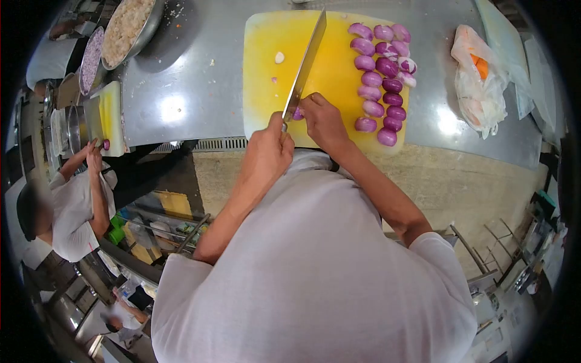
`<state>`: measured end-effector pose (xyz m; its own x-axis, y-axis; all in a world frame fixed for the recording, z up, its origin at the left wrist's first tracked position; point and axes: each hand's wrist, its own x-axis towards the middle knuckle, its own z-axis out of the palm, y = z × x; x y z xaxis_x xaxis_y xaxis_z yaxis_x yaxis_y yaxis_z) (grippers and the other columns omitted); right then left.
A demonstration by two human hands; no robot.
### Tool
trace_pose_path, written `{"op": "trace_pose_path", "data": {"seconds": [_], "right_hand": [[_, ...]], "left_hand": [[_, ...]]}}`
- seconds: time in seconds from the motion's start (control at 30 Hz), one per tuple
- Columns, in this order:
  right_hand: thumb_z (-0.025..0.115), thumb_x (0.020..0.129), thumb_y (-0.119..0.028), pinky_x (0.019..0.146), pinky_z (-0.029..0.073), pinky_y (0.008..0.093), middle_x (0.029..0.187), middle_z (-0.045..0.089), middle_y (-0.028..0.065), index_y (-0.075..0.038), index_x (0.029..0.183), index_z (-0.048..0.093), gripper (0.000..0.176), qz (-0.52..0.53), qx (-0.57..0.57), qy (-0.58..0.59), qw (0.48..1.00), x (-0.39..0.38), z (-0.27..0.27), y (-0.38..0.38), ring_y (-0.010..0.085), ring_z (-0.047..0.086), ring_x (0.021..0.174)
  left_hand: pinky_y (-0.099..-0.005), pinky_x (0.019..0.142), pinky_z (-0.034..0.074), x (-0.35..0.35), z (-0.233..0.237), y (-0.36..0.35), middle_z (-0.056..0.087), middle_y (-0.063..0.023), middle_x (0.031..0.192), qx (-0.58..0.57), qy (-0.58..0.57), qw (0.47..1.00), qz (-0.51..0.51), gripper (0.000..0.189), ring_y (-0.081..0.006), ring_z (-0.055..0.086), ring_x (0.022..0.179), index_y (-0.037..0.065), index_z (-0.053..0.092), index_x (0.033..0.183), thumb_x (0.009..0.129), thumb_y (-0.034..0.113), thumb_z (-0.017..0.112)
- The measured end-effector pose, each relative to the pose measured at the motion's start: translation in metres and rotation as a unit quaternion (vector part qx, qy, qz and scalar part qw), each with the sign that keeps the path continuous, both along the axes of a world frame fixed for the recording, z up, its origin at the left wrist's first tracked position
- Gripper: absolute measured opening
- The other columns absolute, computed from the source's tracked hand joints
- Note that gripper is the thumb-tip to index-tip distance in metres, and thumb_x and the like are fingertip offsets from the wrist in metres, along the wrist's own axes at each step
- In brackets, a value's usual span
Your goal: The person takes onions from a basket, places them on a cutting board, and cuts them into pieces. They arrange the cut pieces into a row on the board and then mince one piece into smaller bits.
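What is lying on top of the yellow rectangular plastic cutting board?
On the board: rows of peeled purple onions on its right side, a small white scrap, and a broad steel knife gripped by the left hand. The right hand covers most of one purple onion piece.

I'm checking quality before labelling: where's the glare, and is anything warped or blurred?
Head view: glare spots on the steel table either side of the cutting board; fisheye bends the edges, corners black; the knife in the left hand, the onion piece in the right hand and the peeled onions are sharp.
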<state>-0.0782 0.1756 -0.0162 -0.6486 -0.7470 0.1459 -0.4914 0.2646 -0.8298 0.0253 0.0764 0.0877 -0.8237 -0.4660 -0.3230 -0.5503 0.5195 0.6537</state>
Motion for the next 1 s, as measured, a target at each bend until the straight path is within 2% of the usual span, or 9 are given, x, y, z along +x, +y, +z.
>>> {"op": "trace_pose_path", "data": {"seconds": [0.17, 0.23, 0.43, 0.57, 0.67, 0.73, 0.83, 0.87, 1.0], "right_hand": [[0.054, 0.082, 0.001, 0.071, 0.051, 0.0443, 0.085, 0.057, 0.0161, -0.002, 0.088, 0.059, 0.008, 0.001, -0.032, 0.023, 0.999, -0.001, -0.004, 0.003, 0.0360, 0.060, 0.083], [0.054, 0.082, 0.002, 0.071, 0.051, 0.0443, 0.085, 0.058, 0.0163, -0.002, 0.088, 0.059, 0.009, 0.004, -0.044, 0.038, 0.998, -0.003, -0.003, 0.002, 0.0362, 0.060, 0.082], [0.054, 0.080, 0.003, 0.072, 0.052, 0.0441, 0.086, 0.059, 0.0167, -0.001, 0.090, 0.060, 0.012, 0.003, -0.045, 0.016, 0.999, -0.001, -0.011, 0.006, 0.0368, 0.061, 0.083], [0.057, 0.082, 0.004, 0.069, 0.051, 0.0434, 0.084, 0.058, 0.0164, 0.000, 0.089, 0.060, 0.009, -0.002, -0.063, 0.015, 0.998, -0.002, -0.006, 0.005, 0.0368, 0.060, 0.080], [0.054, 0.084, 0.001, 0.071, 0.052, 0.0443, 0.084, 0.059, 0.0169, -0.001, 0.087, 0.060, 0.007, -0.004, -0.060, -0.002, 0.998, 0.000, -0.011, 0.007, 0.0373, 0.060, 0.082], [0.054, 0.084, 0.000, 0.071, 0.052, 0.0441, 0.084, 0.059, 0.0168, -0.001, 0.088, 0.060, 0.007, -0.002, -0.069, 0.003, 0.998, -0.002, -0.015, 0.009, 0.0373, 0.061, 0.082], [0.056, 0.085, -0.003, 0.071, 0.052, 0.0443, 0.084, 0.059, 0.0165, -0.002, 0.090, 0.061, 0.008, 0.000, -0.064, 0.031, 0.997, -0.006, -0.011, 0.007, 0.0373, 0.061, 0.082], [0.058, 0.084, -0.005, 0.072, 0.052, 0.0450, 0.088, 0.059, 0.0163, -0.002, 0.090, 0.062, 0.008, -0.016, -0.060, 0.022, 0.998, -0.007, -0.005, 0.004, 0.0369, 0.060, 0.084], [0.063, 0.082, -0.010, 0.078, 0.050, 0.0453, 0.097, 0.058, 0.0145, -0.004, 0.091, 0.063, 0.011, 0.015, -0.018, 0.079, 0.997, 0.011, 0.004, -0.001, 0.0347, 0.058, 0.093]], "left_hand": [[-0.0465, 0.058, 0.045, -0.004, -0.037, 0.001, 0.055, -0.0252, 0.063, -0.034, 0.070, 0.997, -0.022, 0.031, -0.0436, 0.059, 0.060, -0.006, 0.049, 0.111, 0.083, 0.005, 0.056], [-0.0468, 0.058, 0.046, -0.006, 0.000, -0.001, 0.056, -0.0256, 0.064, -0.009, 0.004, 1.000, -0.010, 0.029, -0.0455, 0.059, 0.063, -0.005, 0.049, 0.109, 0.083, 0.004, 0.057], [-0.0473, 0.060, 0.046, -0.010, -0.033, 0.009, 0.057, -0.0252, 0.065, -0.052, 0.057, 0.997, -0.023, 0.032, -0.0464, 0.059, 0.064, -0.004, 0.050, 0.113, 0.082, 0.004, 0.057], [-0.0489, 0.059, 0.046, -0.004, 0.000, 0.009, 0.057, -0.0252, 0.065, 0.000, -0.017, 1.000, -0.002, 0.033, -0.0468, 0.059, 0.064, -0.003, 0.049, 0.114, 0.082, 0.003, 0.056], [-0.0474, 0.059, 0.046, 0.002, -0.023, 0.015, 0.058, -0.0240, 0.066, -0.029, -0.004, 1.000, -0.003, 0.028, -0.0430, 0.060, 0.064, -0.006, 0.049, 0.108, 0.081, -0.002, 0.054], [-0.0439, 0.055, 0.044, -0.011, -0.040, 0.010, 0.055, -0.0214, 0.062, -0.071, 0.089, 0.993, -0.024, 0.036, -0.0366, 0.058, 0.056, -0.003, 0.051, 0.118, 0.083, 0.005, 0.058], [-0.0385, 0.052, 0.042, -0.011, -0.013, -0.008, 0.050, -0.0185, 0.060, 0.005, 0.007, 1.000, 0.008, 0.035, -0.0272, 0.052, 0.050, -0.004, 0.053, 0.116, 0.083, 0.006, 0.059], [-0.0331, 0.048, 0.039, -0.005, -0.008, -0.011, 0.049, -0.0108, 0.058, -0.009, 0.032, 0.999, 0.011, 0.033, -0.0174, 0.046, 0.048, -0.004, 0.055, 0.115, 0.084, 0.005, 0.060], [-0.0257, 0.041, 0.034, 0.016, -0.018, -0.028, 0.050, 0.0019, 0.061, -0.016, 0.058, 0.997, 0.053, 0.029, -0.0067, 0.043, 0.047, -0.002, 0.056, 0.116, 0.088, 0.005, 0.059]]}}
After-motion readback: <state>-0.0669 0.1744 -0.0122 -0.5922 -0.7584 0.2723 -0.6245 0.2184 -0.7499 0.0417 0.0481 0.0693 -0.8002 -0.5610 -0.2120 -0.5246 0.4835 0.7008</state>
